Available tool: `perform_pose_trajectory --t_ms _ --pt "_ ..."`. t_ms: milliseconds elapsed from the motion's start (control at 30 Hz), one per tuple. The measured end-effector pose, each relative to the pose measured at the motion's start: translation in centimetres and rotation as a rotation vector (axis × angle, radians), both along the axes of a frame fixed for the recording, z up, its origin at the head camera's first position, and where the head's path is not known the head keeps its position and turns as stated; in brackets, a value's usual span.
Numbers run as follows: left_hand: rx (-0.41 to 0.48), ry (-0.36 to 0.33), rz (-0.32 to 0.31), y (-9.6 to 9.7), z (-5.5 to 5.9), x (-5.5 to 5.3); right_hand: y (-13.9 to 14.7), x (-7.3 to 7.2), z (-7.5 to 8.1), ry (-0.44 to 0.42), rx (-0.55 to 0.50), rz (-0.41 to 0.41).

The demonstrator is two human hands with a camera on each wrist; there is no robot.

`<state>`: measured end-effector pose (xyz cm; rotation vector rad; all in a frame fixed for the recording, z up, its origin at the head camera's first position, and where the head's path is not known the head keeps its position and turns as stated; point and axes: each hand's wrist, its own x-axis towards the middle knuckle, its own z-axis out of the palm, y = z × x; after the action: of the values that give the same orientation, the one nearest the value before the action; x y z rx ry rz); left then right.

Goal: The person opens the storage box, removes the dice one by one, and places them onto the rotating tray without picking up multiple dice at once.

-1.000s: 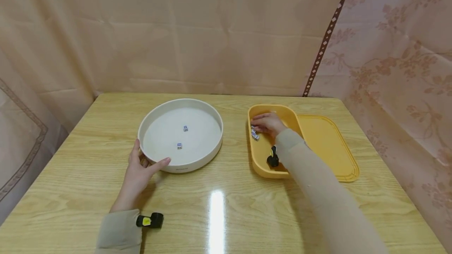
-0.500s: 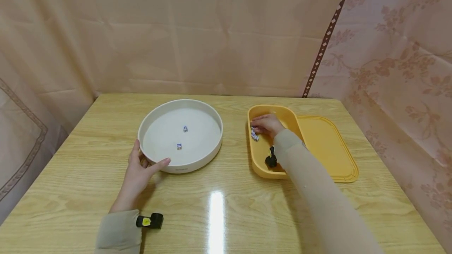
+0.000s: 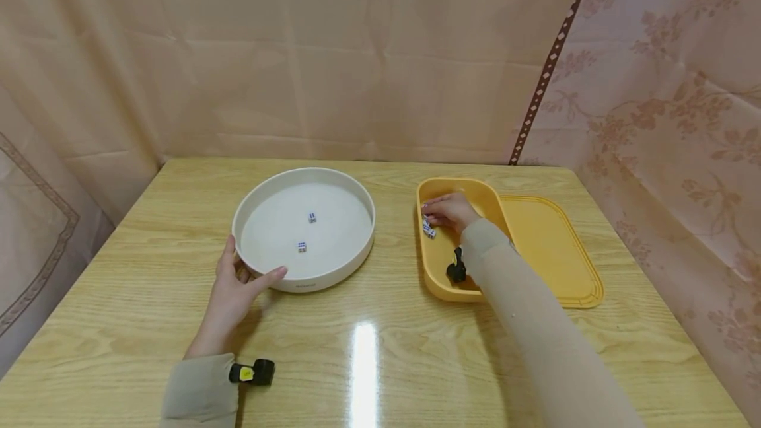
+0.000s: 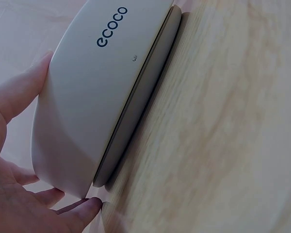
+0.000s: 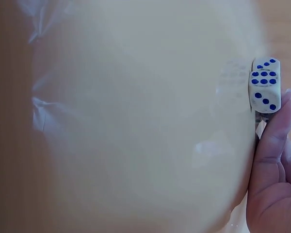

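In the head view my left hand (image 3: 234, 292) holds the near left side of a round white tray (image 3: 347, 268). The left wrist view shows the thumb on its rim and the other fingers around its side, near the base. Two white dice with blue spots lie in the tray: one die (image 3: 312, 217) farther back, another die (image 3: 302, 247) nearer. My right hand (image 3: 452, 210) reaches into a yellow box (image 3: 436, 286), its fingers pinched at a die by the left wall. Several dice (image 5: 265, 85) sit against the wall there, right at the fingertips; the fingers partly hide them.
A flat yellow lid (image 3: 549, 249) lies on the table to the right of the box, partly under the right sleeve. The wooden table (image 3: 380, 375) carries everything. Cloth curtains (image 3: 357, 71) hang behind it and along both sides. Black wrist cameras sit on both sleeves.
My right hand stays at the dice in the box, with its wrist shifted slightly left since a second ago. The left hand, the tray and its two dice look unmoved.
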<state>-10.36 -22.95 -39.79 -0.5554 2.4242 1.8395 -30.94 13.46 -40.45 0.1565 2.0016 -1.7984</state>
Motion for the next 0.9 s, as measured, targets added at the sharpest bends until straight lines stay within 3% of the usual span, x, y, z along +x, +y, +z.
perform_pose_trajectory --t_ms 533,733,900 --pt "0.015 0.026 -0.005 0.1 -0.1 0.1 0.7 -0.2 0.7 -0.052 -0.078 -0.017" --pt "0.006 0.021 0.000 0.0 0.0 0.0 0.4 0.1 1.6 -0.033 -0.062 0.010" --pt "0.004 0.016 0.001 0.0 0.0 0.0 0.4 0.2 2.3 -0.010 -0.110 -0.024"
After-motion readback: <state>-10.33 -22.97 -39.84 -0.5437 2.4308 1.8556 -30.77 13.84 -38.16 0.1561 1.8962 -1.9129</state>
